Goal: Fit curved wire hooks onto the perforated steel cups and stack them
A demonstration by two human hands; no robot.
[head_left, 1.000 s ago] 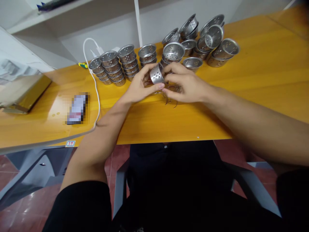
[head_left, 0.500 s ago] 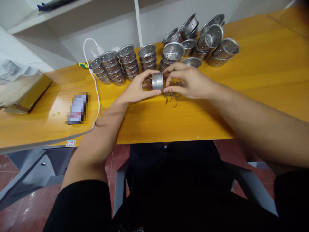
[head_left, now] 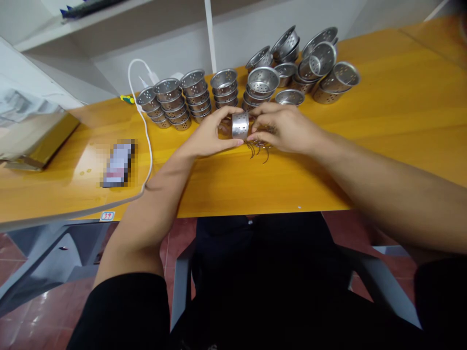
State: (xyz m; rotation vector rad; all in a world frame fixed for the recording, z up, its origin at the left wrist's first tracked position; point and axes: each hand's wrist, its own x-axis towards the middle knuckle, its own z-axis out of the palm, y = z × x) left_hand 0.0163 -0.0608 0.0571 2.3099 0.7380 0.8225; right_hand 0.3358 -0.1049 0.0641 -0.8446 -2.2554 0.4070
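My left hand (head_left: 215,132) is closed around a small perforated metal cup (head_left: 240,126), which lies tipped on its side between thumb and fingers. At the cup's right end, my right hand (head_left: 282,127) has its fingers curled, with the fingertips at the edge. Whether they pinch something small there I cannot make out. Thin curved metal wires (head_left: 260,146) lie on the table under my right hand, partly hidden by it. Just behind my hands stand stacks of similar perforated cups (head_left: 200,100), and a wider cup (head_left: 263,80) tops another stack.
More perforated cups (head_left: 337,82) are heaped at the back right. On the left of the wooden table (head_left: 233,189) are a blurred-out phone (head_left: 118,164), a white cable (head_left: 149,150) and a cardboard box (head_left: 44,141). A yellow-green object (head_left: 127,99) lies near the wall.
The view has shifted slightly. Both hands stay at the cup in nearly the same pose, with the right fingertips still at its right end.
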